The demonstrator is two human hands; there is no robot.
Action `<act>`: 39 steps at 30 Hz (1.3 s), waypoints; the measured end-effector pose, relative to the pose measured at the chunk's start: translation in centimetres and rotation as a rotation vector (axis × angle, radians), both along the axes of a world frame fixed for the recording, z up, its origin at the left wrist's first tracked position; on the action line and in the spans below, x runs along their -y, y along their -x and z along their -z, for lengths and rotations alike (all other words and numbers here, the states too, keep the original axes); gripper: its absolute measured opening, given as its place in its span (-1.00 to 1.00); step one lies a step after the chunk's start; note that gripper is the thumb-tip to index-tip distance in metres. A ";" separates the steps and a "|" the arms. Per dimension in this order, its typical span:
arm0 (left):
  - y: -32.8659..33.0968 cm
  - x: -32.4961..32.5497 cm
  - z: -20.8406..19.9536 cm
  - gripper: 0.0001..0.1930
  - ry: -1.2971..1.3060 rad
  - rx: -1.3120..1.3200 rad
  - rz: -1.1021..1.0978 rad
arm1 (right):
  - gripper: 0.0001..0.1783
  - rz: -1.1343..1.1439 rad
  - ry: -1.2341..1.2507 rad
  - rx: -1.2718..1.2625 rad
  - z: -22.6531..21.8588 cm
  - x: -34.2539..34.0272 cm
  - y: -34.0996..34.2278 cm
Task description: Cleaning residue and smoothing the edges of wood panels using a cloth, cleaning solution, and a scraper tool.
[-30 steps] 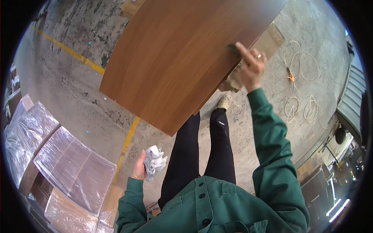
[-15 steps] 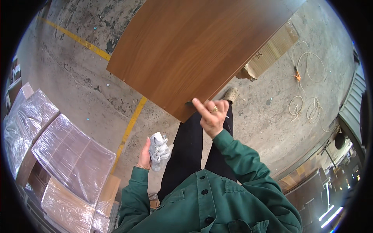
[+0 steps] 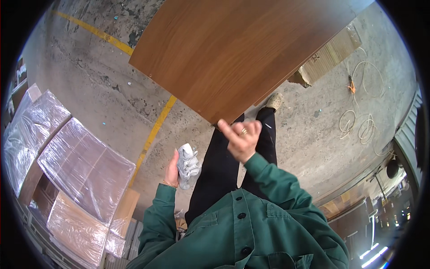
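Note:
A crumpled pale grey-white cloth (image 3: 189, 165) is in my left hand (image 3: 172, 169), held low beside my left thigh with the fingers behind it. My right hand (image 3: 242, 142) is in front of my legs, just below the near corner of a large brown wood-grain panel (image 3: 224, 62). One digit stretches toward that corner; whether it touches cannot be told. The other fingers are curled, a ring showing on one, and what they may hold is hidden.
Film-wrapped flat panels (image 3: 87, 159) are stacked at the left. A torn cardboard piece (image 3: 331, 58) lies beside the brown panel's right edge. Pale cable loops (image 3: 368, 127) and an orange-handled tool (image 3: 351, 85) are on the concrete floor. A yellow line (image 3: 159, 123) crosses it.
The brown panel and floor have shifted slightly right and up in view. My left hand and the cloth sit a little higher. My right hand's digit now overlaps the panel's corner area.

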State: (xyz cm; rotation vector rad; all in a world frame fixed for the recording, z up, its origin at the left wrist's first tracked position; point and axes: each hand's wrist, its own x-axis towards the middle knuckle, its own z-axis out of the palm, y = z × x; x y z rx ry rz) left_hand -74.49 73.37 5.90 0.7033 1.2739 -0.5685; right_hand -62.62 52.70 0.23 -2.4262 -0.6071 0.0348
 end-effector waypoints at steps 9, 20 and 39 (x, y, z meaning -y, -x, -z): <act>3.3 -1.4 1.4 -0.46 -0.085 -0.063 -0.068 | -0.53 0.077 -0.216 -0.528 -0.9 4.7 5.3; 2.4 0.2 1.6 -0.49 -0.050 -0.048 -0.051 | -0.95 0.836 -1.108 -0.625 -2.2 18.7 -14.6; -3.6 9.5 -0.1 -0.43 -0.231 -0.009 -0.060 | -0.81 0.854 -0.729 -0.654 2.0 22.5 -38.1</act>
